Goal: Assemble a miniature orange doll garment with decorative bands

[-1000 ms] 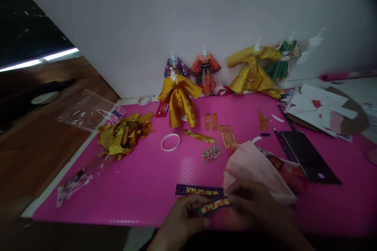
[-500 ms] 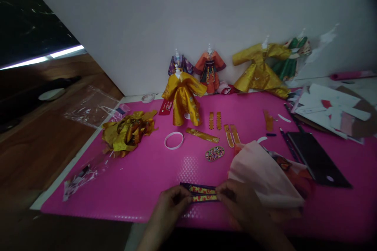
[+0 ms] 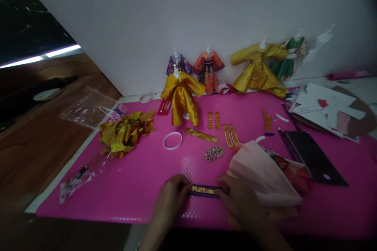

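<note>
Between my hands, low in the head view, stretches a narrow fabric strip [image 3: 203, 191], yellow with red flowers and bordered in dark purple. My left hand [image 3: 173, 192] pinches its left end between thumb and fingers. At the other end, my right hand [image 3: 237, 194] pinches it too, and the fingers hide that tip. The strip is level, just over the pink mat. Beside my right hand lies a pale pink cloth [image 3: 253, 168] with a red patterned part. A beaded oval clip [image 3: 213, 153] rests farther up the mat.
Doll dresses on stands line the wall, including a gold dress [image 3: 185, 96] and an orange dress [image 3: 208, 68]. Gold fabric scraps [image 3: 126, 131] are heaped at left. A white ring [image 3: 172, 140], a gold strip [image 3: 202, 135], a black phone-like slab [image 3: 315, 157] and paper pieces [image 3: 326, 106] lie around.
Two flowered bands showed side by side between my hands; now a single flowered band shows with purple edges. My hands have shifted slightly up, and the view has moved a little.
</note>
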Motion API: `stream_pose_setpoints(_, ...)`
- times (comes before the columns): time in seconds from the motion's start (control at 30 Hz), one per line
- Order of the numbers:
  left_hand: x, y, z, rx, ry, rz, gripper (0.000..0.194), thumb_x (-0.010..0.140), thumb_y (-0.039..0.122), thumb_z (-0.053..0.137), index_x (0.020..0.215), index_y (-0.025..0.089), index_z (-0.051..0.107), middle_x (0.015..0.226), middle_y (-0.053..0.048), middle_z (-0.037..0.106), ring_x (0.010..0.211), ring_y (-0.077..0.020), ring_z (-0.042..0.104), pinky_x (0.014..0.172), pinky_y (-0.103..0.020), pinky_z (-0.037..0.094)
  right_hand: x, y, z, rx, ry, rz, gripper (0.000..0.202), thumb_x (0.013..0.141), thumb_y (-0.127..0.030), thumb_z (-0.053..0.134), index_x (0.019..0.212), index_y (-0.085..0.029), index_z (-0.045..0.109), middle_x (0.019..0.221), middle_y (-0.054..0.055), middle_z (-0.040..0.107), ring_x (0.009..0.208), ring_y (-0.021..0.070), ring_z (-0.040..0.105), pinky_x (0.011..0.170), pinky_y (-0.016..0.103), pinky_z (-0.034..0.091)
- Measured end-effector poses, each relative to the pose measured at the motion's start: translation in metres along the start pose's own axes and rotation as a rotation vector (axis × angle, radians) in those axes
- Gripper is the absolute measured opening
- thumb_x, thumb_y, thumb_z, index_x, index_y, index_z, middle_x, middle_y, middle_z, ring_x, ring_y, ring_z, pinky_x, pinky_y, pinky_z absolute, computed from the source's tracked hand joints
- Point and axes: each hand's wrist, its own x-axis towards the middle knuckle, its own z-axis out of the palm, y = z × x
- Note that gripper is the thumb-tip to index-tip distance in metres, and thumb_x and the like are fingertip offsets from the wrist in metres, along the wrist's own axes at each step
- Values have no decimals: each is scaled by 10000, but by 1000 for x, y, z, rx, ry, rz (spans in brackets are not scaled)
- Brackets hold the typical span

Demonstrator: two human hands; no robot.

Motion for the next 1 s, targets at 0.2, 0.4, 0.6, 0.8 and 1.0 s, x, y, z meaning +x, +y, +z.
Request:
stream_pose_setpoints(0.2, -1, -3, 2, 55, -2, 2, 127, 816, 249, 599, 743, 229, 701, 794, -53, 767, 788, -258, 707, 764, -335, 473, 1, 0, 1, -14, 5, -1, 261, 893, -165, 663, 1110, -216, 800, 827, 48, 795, 780, 258, 740, 729, 337, 493)
stream_pose_setpoints(0.4, 1, -11, 6, 83, 24, 5, 93, 789, 265, 587, 804, 232, 673, 817, -55, 749, 785, -259, 691, 770, -346, 474, 2, 1, 4, -2, 42, -12, 213, 861, -119, 672, 1025, -217, 767, 772, 22, 736, 720, 230, 683, 709, 327, 455)
stream_pose_setpoints(0.6, 5, -19, 8, 81, 28, 40, 178, 802, 393, 544, 796, 246, 645, 807, -72, 748, 779, -287, 706, 757, -377, 503, 1, -7, 1, 44, 132, -26, 184, 765, -60, 720, 796, -233, 667, 778, 4, 713, 741, 198, 651, 698, 300, 432)
stream_pose_setpoints(0.8, 10, -29, 8, 77, 31, 56, 287, 843, 506, 548, 791, 252, 669, 807, -71, 785, 770, -301, 731, 755, -400, 540, -5, 17, -57, 86, 350, 47, 86, 879, -246, 645, 811, -254, 698, 781, 30, 756, 731, 214, 697, 688, 321, 499)
stream_pose_setpoints(1.0, 15, -39, 10, 73, 39, 34, 347, 862, 557, 559, 841, 246, 710, 859, -75, 810, 825, -320, 756, 796, -416, 547, -9, 66, -131, 7, 645, 234, 208, 863, -419, 650, 927, -256, 762, 963, 90, 761, 863, 289, 691, 758, 406, 472)
